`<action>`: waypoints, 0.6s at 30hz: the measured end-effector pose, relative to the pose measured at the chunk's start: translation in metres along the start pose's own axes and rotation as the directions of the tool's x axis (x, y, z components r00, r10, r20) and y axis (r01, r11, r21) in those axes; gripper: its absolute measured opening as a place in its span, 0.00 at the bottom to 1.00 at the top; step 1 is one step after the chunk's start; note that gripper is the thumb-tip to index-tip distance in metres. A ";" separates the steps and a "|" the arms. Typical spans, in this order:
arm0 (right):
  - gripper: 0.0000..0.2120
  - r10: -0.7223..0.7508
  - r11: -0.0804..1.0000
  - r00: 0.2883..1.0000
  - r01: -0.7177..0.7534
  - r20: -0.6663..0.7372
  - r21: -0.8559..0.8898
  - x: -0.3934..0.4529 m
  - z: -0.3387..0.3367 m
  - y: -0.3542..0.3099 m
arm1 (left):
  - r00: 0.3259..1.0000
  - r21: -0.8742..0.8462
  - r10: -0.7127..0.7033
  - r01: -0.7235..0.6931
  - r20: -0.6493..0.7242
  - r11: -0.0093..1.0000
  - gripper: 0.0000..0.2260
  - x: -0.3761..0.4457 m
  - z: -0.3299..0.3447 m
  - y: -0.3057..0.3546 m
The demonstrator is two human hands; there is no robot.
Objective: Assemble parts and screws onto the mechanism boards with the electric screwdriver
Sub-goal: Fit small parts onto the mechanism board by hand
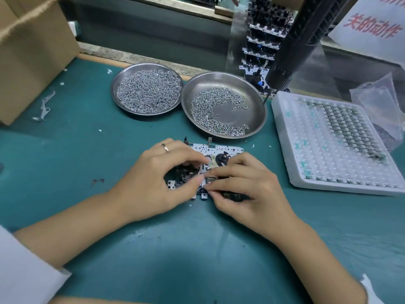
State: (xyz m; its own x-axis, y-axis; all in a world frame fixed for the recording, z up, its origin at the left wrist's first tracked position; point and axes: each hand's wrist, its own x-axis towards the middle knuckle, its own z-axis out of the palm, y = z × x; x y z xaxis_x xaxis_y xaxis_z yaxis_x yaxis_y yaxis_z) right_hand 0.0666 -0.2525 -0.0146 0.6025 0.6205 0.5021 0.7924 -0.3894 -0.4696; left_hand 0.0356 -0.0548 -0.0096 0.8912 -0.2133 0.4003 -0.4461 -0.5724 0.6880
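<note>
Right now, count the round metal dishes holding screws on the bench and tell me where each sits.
2. The fuller dish sits at the back left, heaped with screws. The second dish lies beside it to the right, rims meeting, its screws in a loose crescent. None seems hidden.

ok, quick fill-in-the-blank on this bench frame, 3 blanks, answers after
1. Both hands, the left hand and right hand, work on the mechanism board lying on the ____ mat.
2. The fuller round dish of screws is on the ____.
3. The electric screwdriver hangs with its tip above the ____ dish.

Answers: green; left; right
</note>
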 end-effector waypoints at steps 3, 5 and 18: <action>0.06 0.042 0.997 0.999 -0.044 0.028 0.063 0.000 -0.002 -0.001 | 0.994 0.193 0.088 -0.100 0.072 0.976 0.18 -0.003 0.002 0.001; 0.09 0.111 0.986 0.993 -0.116 0.047 0.124 0.000 -0.003 -0.001 | 0.990 0.267 0.112 -0.131 0.084 0.955 0.19 -0.003 0.005 0.002; 0.10 0.275 0.912 0.954 -0.298 0.119 0.281 0.003 -0.008 -0.004 | 0.997 0.154 0.067 -0.073 0.049 0.985 0.16 -0.002 0.011 -0.001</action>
State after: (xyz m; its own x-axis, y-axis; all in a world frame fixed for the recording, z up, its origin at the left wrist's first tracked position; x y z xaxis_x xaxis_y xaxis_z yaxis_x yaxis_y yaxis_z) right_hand 0.0663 -0.2551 -0.0052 0.7813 0.5659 0.2633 0.5163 -0.3491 -0.7820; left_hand 0.0350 -0.0626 -0.0178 0.8624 -0.2896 0.4152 -0.4924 -0.6701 0.5555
